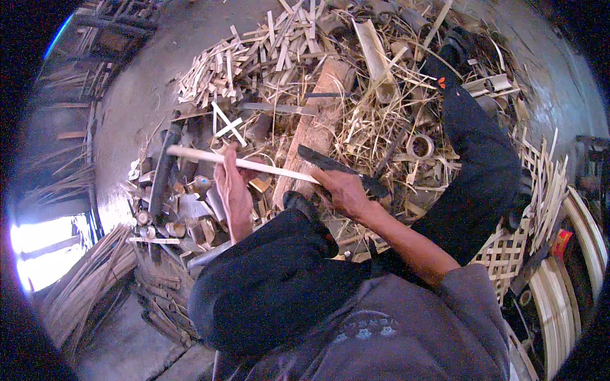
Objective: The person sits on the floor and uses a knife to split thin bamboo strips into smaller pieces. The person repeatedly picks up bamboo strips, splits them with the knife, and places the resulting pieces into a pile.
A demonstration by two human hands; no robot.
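A long pale bamboo strip (273, 169) runs slantwise between my hands. My left hand (234, 197) is closed around it near its left end, some of its fingers hidden behind the strip. The other end meets the fingers of my right hand (346, 193), which is closed on a dark, long-bladed knife (318, 156). Parts of the knife stick out on both sides of that hand. Beneath them, a reddish-brown wooden board (324, 120) lies slanted among the shavings. Just beyond my left hand are several crossed pale strips (229, 127).
A heap of short bamboo slats (254, 57) lies ahead. Shavings (362, 136) and a split bamboo piece (375, 60) cover the right side. A dark bar-like tool (164, 168) stands at left near cut bamboo pieces (190, 219). A woven bamboo lattice (502, 254) rests by my right leg.
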